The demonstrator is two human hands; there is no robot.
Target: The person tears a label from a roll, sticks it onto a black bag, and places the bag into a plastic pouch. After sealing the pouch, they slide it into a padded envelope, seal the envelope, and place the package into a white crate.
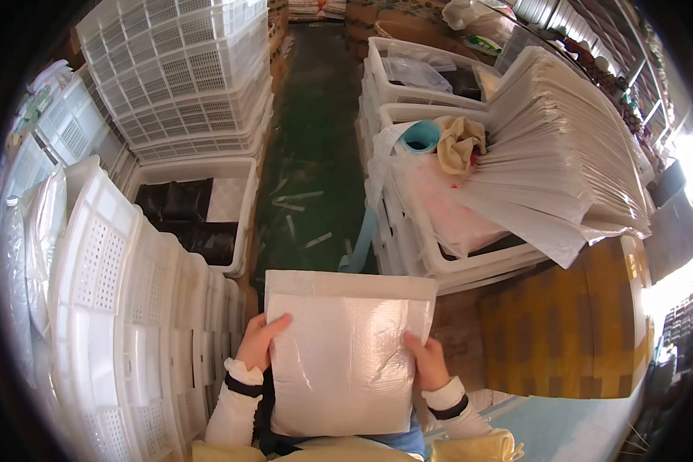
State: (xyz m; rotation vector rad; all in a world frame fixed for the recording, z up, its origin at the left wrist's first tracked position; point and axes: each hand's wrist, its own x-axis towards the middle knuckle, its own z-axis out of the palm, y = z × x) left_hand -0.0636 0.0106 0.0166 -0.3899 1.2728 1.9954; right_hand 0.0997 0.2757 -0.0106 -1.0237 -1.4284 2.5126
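A white padded mailer (343, 358) is held up in front of my body, its flap edge (354, 283) at the top. My left hand (260, 340) grips its left side, thumb lying over the front face. On the opposite side my right hand (430, 362) pinches the edge the same way. The fingers behind the mailer are hidden. To the right, a large fanned stack of similar white mailers (547, 146) leans across a white crate.
Tall stacked white crates (181, 69) and a crate with black packages (192, 208) stand left. On the right are a blue roll (420, 137), a beige cloth (460, 145) and a brown-taped carton (562, 323). White strips (292, 202) litter the green floor (308, 115).
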